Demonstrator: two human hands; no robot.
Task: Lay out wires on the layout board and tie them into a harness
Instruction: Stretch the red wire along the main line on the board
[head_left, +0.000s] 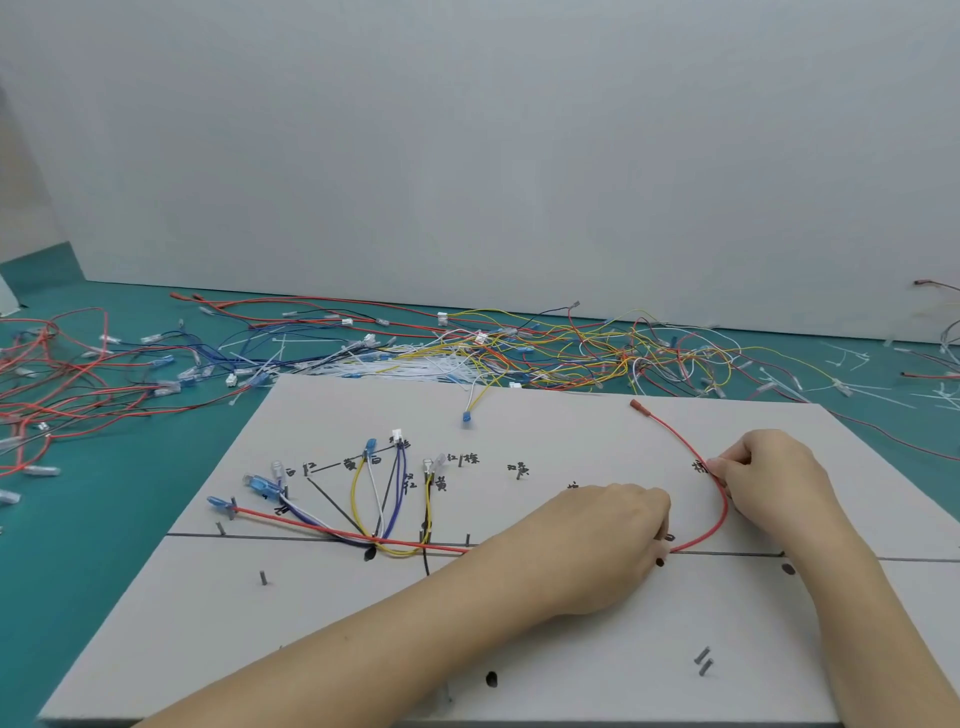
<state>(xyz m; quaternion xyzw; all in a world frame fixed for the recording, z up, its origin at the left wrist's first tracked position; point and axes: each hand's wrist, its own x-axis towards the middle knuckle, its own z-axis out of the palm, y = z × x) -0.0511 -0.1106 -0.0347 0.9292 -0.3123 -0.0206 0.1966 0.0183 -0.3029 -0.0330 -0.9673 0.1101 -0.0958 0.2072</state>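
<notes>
Layout board (519, 649), loose wires (571, 345) on green table (78, 545)

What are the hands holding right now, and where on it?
Both hold the red wire: the right hand pinches its curved stretch, the left hand grips it lower, near the board's line.

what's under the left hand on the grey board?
The long red wire runs in under the left hand along the black line on the grey layout board and curves out towards the right hand, which pinches it. The covered stretch and any pegs there are hidden.
</notes>
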